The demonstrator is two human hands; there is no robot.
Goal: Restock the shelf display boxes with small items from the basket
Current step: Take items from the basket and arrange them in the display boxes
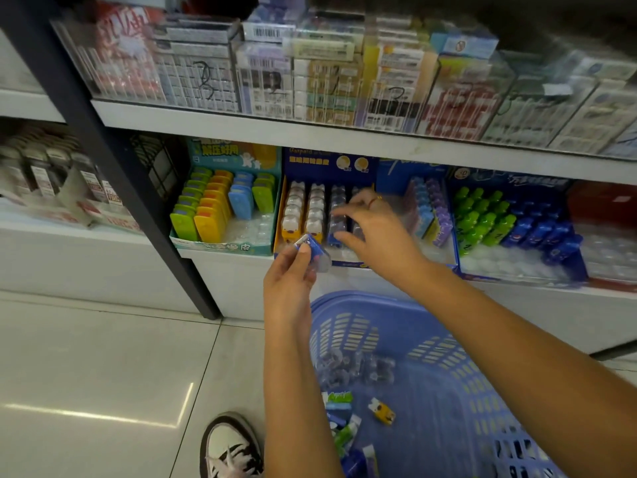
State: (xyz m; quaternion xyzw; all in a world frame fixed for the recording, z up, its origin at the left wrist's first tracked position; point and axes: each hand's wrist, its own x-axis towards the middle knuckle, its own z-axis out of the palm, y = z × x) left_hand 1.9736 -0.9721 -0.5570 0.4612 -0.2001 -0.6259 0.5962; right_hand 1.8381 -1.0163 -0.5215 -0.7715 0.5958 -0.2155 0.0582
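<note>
My left hand [293, 270] pinches a small blue-and-clear item [315, 251] just in front of the dark blue display box [327, 163] on the lower shelf. My right hand [375, 229] reaches into that box, fingers curled around a blue item [336, 224] in the third row. Yellow items [293, 215] with clear tops fill the two left rows. The blue plastic basket [448, 357] stands on the floor below my arms and holds several small items, among them a yellow one [382, 410] and clear packs [355, 369].
A teal box [224, 248] with green, yellow and blue cases stands left of the blue box. Boxes with purple, green and blue items [499, 219] stand to the right. Clear bins fill the upper shelf [241, 124]. A black post [113, 160] and my shoe [231, 446] are at left.
</note>
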